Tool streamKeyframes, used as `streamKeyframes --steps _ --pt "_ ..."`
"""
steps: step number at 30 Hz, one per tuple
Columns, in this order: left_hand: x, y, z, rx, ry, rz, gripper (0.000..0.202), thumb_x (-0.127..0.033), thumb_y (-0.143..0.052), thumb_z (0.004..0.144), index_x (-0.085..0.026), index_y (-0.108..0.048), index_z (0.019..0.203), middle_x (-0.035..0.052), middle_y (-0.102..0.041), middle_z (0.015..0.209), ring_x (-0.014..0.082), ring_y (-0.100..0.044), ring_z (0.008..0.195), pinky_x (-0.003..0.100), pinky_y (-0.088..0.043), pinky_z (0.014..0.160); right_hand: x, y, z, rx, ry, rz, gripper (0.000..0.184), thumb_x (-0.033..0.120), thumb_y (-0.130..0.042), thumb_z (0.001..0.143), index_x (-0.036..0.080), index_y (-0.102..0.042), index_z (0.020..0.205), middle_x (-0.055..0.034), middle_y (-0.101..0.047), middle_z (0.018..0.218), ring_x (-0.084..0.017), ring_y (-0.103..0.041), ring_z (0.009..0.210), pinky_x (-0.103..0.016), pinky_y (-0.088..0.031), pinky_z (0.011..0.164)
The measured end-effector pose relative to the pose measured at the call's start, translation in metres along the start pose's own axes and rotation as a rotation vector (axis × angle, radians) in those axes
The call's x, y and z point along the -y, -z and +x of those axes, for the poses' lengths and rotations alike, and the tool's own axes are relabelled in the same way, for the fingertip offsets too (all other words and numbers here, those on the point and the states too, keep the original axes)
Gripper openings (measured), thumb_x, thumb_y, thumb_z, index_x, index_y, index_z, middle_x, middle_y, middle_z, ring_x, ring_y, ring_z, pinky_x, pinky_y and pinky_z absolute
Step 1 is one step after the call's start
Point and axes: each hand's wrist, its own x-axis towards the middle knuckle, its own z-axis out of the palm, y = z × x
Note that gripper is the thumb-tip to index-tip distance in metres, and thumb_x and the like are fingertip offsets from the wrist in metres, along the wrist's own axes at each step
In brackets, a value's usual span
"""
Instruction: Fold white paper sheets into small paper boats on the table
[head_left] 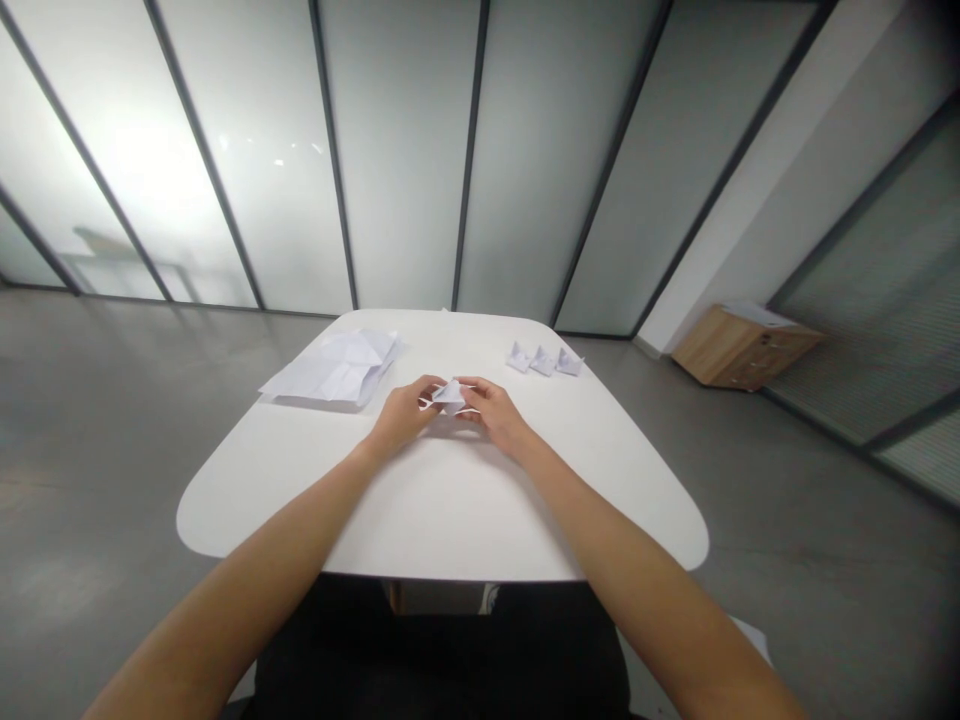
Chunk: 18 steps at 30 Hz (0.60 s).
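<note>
Centrally, folded white paper [450, 397] pinched between left hand [401, 415], right hand [493, 412]

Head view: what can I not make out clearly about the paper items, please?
Folded paper: partly hidden by the left hand and right hand.
Three small folded pieces: too small to show their folds.
Paper stack: the top layers hide the number of sheets.

On the table [450, 510], folded paper [450, 397] sits between the left hand [401, 415] and right hand [499, 415]; a sheet [334, 370] lies at eleven o'clock, three paper figures [543, 361] at one o'clock, and a cabinet [739, 347] stands on the floor [810, 560] at two o'clock.
</note>
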Motion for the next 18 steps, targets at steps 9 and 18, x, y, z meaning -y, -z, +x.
streamKeyframes --steps 9,18 --pt "-0.009 0.001 -0.004 0.067 -0.010 0.248 0.039 -0.023 -0.057 0.091 -0.029 -0.063 0.129 0.0035 -0.077 0.098 0.0227 -0.072 0.083 0.031 -0.050 0.083 0.000 -0.002 -0.001 -0.026 -0.088 0.070 0.042 0.047 -0.081 0.080 0.025 -0.066 0.112 -0.0069 -0.069 0.111 -0.019 -0.067 0.095 -0.031 -0.064 0.074" --pt "-0.016 -0.001 -0.005 -0.050 0.007 0.107 0.038 -0.017 -0.059 0.084 -0.026 -0.068 0.120 0.0043 -0.075 0.107 0.0188 -0.070 0.082 0.031 -0.052 0.085 0.005 -0.001 -0.011 0.211 -0.189 0.164 0.038 0.043 -0.081 0.082 0.022 -0.069 0.111 -0.0048 -0.073 0.101 -0.015 -0.072 0.079 -0.032 -0.063 0.081"
